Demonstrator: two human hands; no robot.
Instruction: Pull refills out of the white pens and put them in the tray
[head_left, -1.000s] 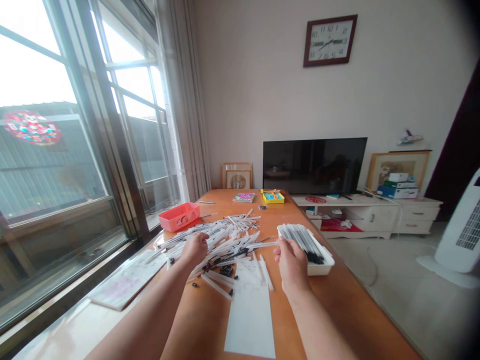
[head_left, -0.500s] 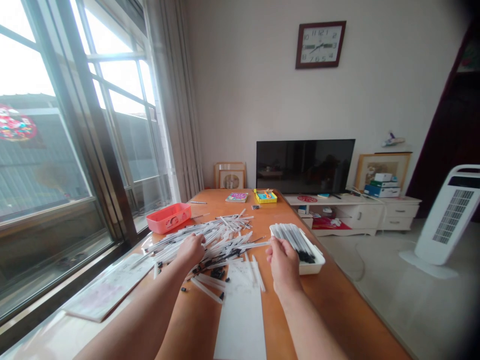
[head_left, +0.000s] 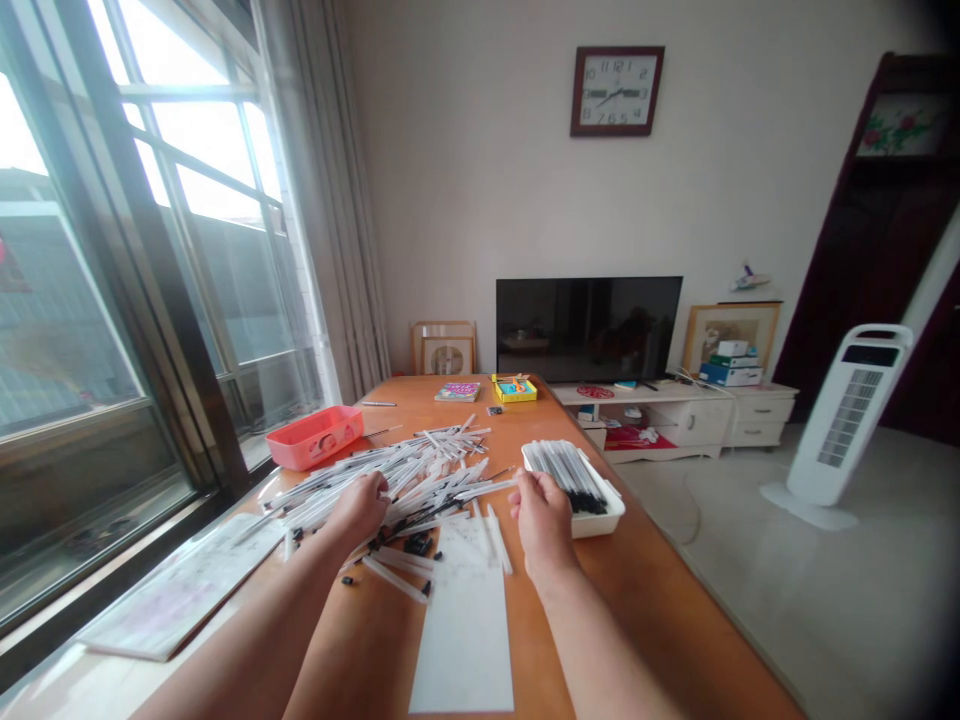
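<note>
A loose pile of clear plastic pen barrels [head_left: 409,462], mixed with dark slim pieces, spreads over the table. My left hand [head_left: 365,508] is at the near side of this pile, its fingers closed; what they hold is hidden. My right hand [head_left: 544,515] pinches the end of a pale pen barrel [head_left: 491,487] that points left toward the pile. Just behind and right of that hand stands a white plastic box [head_left: 611,515] with neatly lined-up barrels with black ends [head_left: 574,475]. Several small black caps [head_left: 418,543] lie between my hands.
A white sheet [head_left: 465,630] lies in front, and a marked pale board [head_left: 187,590] at left. A pink basket [head_left: 315,440] stands by the window. Farther back are a booklet [head_left: 457,392] and a yellow box [head_left: 515,388]. The table's right edge drops to the floor.
The camera view has turned slightly right, so everything appears shifted left. Both hands keep nearly the same places over the table, with their fingers still closed.
</note>
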